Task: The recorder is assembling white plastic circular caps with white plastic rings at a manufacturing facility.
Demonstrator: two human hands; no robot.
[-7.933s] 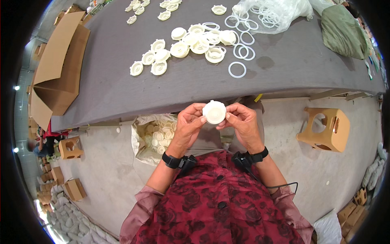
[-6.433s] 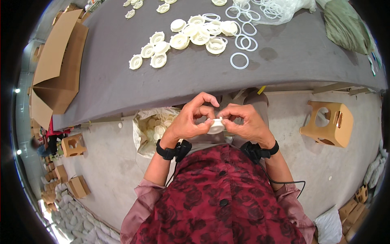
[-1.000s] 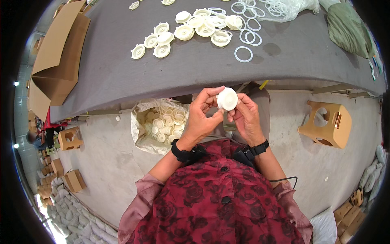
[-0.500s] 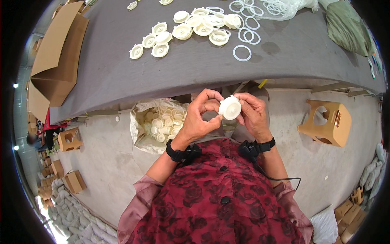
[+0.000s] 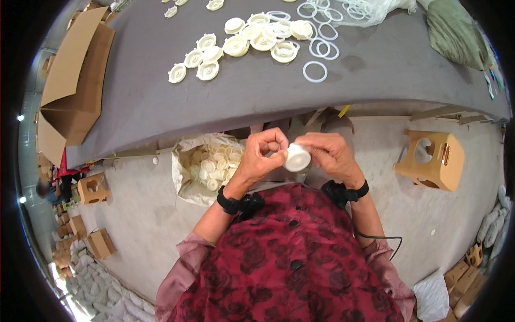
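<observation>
A round white plastic cap (image 5: 298,158) is held up in front of my body, just off the table's near edge. My left hand (image 5: 264,154) pinches its left rim between thumb and curled fingers. From the right, my right hand (image 5: 331,155) grips the cap's upper right edge, its fingers bent over the rim and partly blurred. Beyond them on the table lie several cream plastic caps (image 5: 236,45) in a loose cluster. Pale translucent sealing rings (image 5: 315,72) are scattered to their right, some resting against the caps.
A grey cloth covers the table (image 5: 145,102). An open cardboard box (image 5: 80,86) stands at its left end. Below, a white sack (image 5: 185,188) holds many caps. A tan plastic stool (image 5: 445,161) is on the floor to the right. A clear bag (image 5: 370,19) of rings lies at the back.
Both hands and the cap have come slightly nearer to my body. The cap has tilted, and my right fingers have shifted from its right side onto its upper edge.
</observation>
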